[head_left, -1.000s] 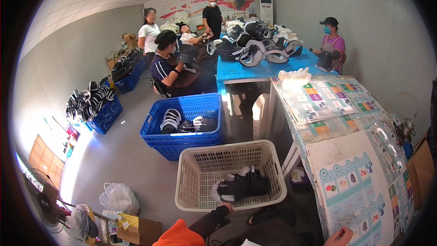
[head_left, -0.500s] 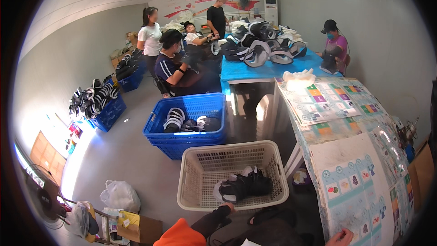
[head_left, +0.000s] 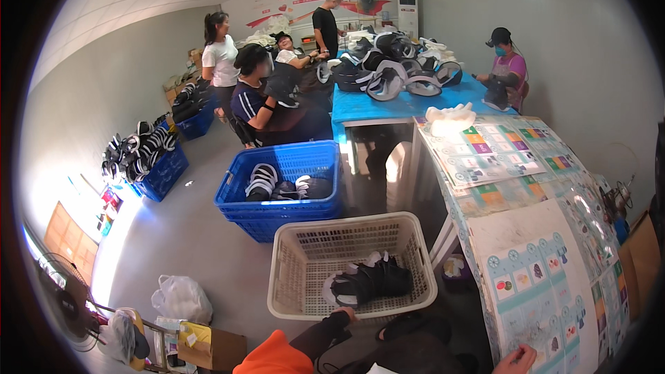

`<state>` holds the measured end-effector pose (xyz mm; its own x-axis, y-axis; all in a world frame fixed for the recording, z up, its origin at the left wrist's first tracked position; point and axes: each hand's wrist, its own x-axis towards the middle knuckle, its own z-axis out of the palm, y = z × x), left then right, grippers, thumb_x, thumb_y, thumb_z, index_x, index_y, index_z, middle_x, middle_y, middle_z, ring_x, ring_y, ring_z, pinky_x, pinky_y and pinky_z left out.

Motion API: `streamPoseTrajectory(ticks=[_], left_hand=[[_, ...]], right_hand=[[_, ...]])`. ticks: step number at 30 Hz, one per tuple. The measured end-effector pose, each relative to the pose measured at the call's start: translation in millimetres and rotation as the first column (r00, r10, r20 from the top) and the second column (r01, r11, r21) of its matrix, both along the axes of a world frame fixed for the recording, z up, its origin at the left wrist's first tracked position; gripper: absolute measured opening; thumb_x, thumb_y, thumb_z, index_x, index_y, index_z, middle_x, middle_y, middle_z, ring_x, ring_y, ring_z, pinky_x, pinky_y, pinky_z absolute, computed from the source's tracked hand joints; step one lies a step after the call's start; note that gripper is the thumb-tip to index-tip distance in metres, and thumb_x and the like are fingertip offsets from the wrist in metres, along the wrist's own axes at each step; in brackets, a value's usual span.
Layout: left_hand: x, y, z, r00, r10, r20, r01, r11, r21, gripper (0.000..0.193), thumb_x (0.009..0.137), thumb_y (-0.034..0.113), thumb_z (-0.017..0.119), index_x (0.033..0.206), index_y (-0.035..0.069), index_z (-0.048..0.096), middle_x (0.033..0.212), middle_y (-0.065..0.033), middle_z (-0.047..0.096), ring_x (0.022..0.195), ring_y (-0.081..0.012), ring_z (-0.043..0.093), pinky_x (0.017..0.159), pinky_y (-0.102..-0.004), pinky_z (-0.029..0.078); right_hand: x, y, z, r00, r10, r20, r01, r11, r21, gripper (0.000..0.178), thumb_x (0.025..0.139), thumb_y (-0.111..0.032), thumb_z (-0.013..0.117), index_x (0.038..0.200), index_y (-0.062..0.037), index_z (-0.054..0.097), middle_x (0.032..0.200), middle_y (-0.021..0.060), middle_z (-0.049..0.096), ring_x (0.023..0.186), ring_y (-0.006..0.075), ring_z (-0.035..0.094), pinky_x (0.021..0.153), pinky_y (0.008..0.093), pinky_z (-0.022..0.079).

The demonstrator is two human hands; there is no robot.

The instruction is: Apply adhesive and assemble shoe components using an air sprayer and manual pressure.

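My left hand point(head_left: 346, 314), at the end of a black sleeve with orange higher up, is closed on the near rim of a white plastic basket point(head_left: 282, 305). Inside that basket lie black caps point(head_left: 377, 281) with pale linings, nested in a row on their side. At the lower right, my right hand point(head_left: 516, 360) rests by the edge of the table with printed sheets point(head_left: 509, 284). Its fingers look loosely bent and hold nothing that I can see; the lower part of the hand is cut off by the frame.
Stacked blue crates point(head_left: 277, 215) with caps stand beyond the basket. A blue-covered table point(head_left: 353, 112) carries a heap of caps. Several people sit or stand around it. Left are more filled blue crates point(head_left: 163, 176), a white plastic bag point(head_left: 181, 299), a cardboard box point(head_left: 225, 350) and a fan point(head_left: 59, 298).
The view has shifted very slightly. A seated person at the left has lifted a dark cap higher, and the standing person in white has turned. My hands stay in place.
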<state>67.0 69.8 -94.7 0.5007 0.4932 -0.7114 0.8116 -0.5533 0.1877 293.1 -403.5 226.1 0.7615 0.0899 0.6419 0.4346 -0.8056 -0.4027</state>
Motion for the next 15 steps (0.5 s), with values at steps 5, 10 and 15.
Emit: streamPoseTrajectory(ticks=[5, 10, 15], left_hand=[[4, 8, -7, 0.992, 0.044, -0.12, -0.053, 0.996, -0.074, 0.069, 0.09, 0.065, 0.07, 0.121, 0.004, 0.074, 0.123, -0.0164, 0.074, 0.119, -0.0339, 0.069, 0.097, -0.0497, 0.054], [6, 10, -9, 0.988, 0.033, -0.149, -0.049, 0.993, -0.11, 0.068, 0.09, 0.067, 0.07, 0.118, 0.005, 0.076, 0.121, -0.0165, 0.075, 0.118, -0.0342, 0.069, 0.095, -0.0503, 0.055], [3, 7, -4, 0.997, 0.001, -0.078, -0.005, 0.999, -0.051, 0.072, 0.093, 0.069, 0.065, 0.103, -0.002, 0.073, 0.091, -0.0175, 0.073, 0.086, -0.0336, 0.073, 0.076, -0.0513, 0.056]], right_hand=[[4, -2, -3, 1.0, 0.024, -0.004, -0.024, 0.999, -0.024, 0.022, 0.111, -0.019, 0.049, 0.107, -0.0024, 0.063, 0.096, 0.0155, 0.053, 0.089, 0.0351, 0.052, 0.08, 0.0452, 0.043], [2, 2, 1, 0.998, 0.041, 0.041, -0.04, 0.999, -0.011, 0.022, 0.111, -0.019, 0.048, 0.107, -0.003, 0.063, 0.097, 0.0151, 0.053, 0.089, 0.0348, 0.051, 0.079, 0.0445, 0.042], [3, -4, -4, 0.999, 0.039, -0.004, -0.039, 0.999, -0.034, 0.022, 0.112, -0.019, 0.048, 0.111, -0.0031, 0.063, 0.098, 0.015, 0.053, 0.089, 0.0341, 0.052, 0.078, 0.0439, 0.041]])
